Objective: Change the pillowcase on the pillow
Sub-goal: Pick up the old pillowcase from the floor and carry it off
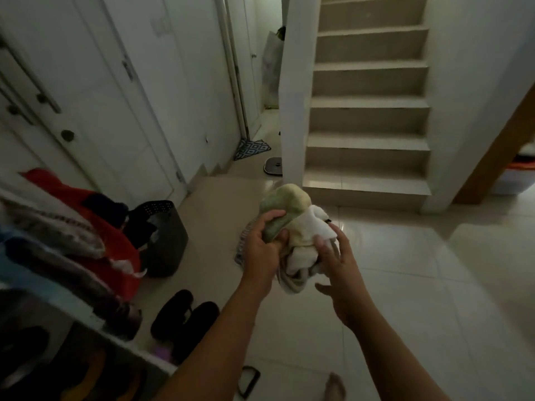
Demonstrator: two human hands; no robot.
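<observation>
Pale glossy floor tiles [405,285] run ahead to a staircase [367,117], with a dark laundry basket [166,241], black slippers [185,319] and a heap of red cloth [115,244] off to the left, all well apart from the hands. Held in mid-air between both hands is the bunched pillowcase [292,204], green, cream and white. The left hand [260,247] grips its green end with curled fingers, while the right hand [338,270] has its fingers spread, fingertips touching the white folds.

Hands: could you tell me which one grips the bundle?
The left hand: its fingers curl round the green end of the bundle; the right hand has spread fingers, merely touching the white part.
</observation>
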